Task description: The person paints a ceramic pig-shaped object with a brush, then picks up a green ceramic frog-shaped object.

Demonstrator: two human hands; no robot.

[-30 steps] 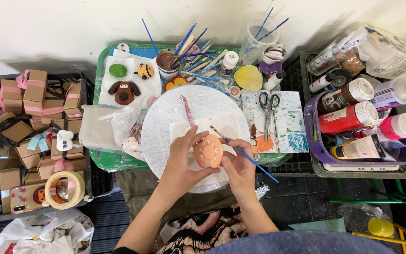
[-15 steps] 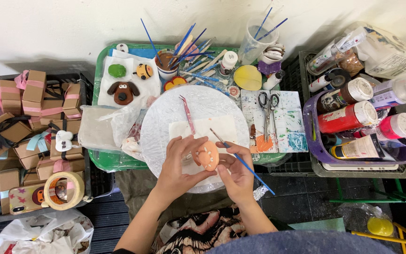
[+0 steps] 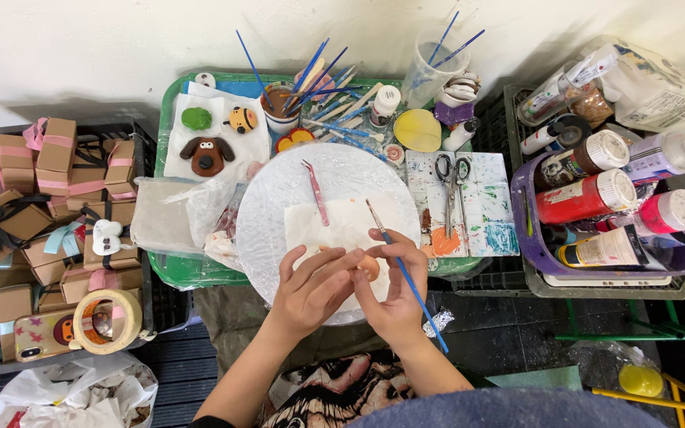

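My left hand and my right hand meet over the near edge of a round white plate. Between the fingers sits a small orange clay piece, mostly hidden by both hands. My right hand also grips a thin blue-handled paintbrush that slants from upper left to lower right. A white paper sheet lies on the plate under the hands, with pink tweezers just beyond them.
A green tray holds clay figures, a brown dog among them, and a cup of brushes. Scissors lie on a paint-smeared palette. Paint bottles fill a purple bin at right. Gift boxes and a tape roll sit at left.
The orange clay piece has turned and is now nearly covered by my fingers. Both hands have closed in around it, and the brush has tilted slightly.
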